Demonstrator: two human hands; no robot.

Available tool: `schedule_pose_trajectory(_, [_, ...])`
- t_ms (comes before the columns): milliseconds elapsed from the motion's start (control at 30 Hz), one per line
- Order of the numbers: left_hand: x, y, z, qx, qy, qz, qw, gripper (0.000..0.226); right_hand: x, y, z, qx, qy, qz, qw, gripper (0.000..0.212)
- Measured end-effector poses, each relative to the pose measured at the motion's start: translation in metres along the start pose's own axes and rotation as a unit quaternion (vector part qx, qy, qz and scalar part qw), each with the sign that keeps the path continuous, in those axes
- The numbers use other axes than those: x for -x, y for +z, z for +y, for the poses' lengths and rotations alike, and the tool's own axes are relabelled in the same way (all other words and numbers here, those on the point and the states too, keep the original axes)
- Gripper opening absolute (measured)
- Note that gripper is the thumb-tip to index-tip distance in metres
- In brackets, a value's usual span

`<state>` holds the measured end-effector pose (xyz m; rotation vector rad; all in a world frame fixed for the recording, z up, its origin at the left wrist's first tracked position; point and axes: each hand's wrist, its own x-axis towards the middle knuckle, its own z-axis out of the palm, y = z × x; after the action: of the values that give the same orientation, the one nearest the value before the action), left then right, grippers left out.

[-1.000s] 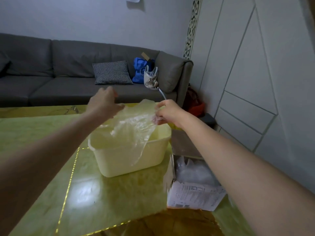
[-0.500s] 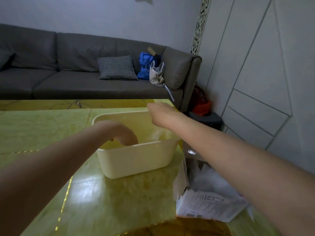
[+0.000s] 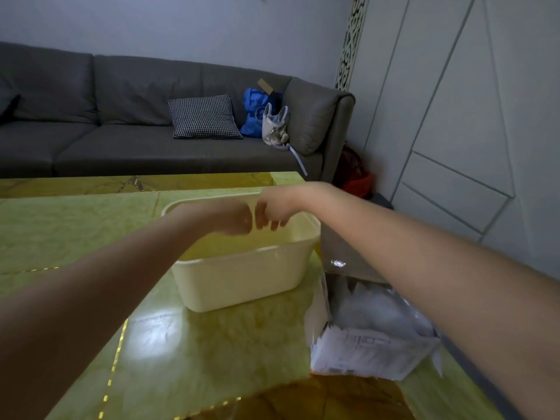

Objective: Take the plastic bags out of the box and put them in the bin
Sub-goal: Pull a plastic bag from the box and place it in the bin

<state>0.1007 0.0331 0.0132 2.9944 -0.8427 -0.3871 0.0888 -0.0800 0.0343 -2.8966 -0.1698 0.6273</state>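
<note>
Both hands meet over the open cream bin [image 3: 242,280] on the green counter [image 3: 75,231]. The left hand [image 3: 235,218] is curled into a loose fist, the right hand [image 3: 272,212] has its fingers bent downward, and their knuckles nearly touch; whether either pinches clear film cannot be told through the blur. Just right of the bin, the cardboard box [image 3: 360,353] holds crumpled plastic bags [image 3: 375,310].

head view | worn high, facing forward and down | close over table [image 3: 75,231] | sofa [image 3: 121,122] beyond
</note>
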Motion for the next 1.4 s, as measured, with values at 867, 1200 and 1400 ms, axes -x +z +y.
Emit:
schedule_pose_trajectory(867, [0.080, 0.033, 0.136, 0.125, 0.150, 0.068, 0.978, 0.021, 0.185, 0.069, 0.085, -0.008, 0.059, 0.041, 0.997, 0.032])
schedule_pose_trajectory(1200, [0.089, 0.031, 0.146, 0.177, 0.133, -0.016, 0.975, 0.044, 0.192, 0.060, 0.093, -0.212, 0.019, 0.182, 0.960, 0.014])
schedule_pose_trajectory(1400, [0.079, 0.037, 0.154, 0.139, 0.103, -0.018, 0.985, 0.032, 0.198, 0.059, 0.092, -0.320, -0.011, 0.208, 0.924, 0.011])
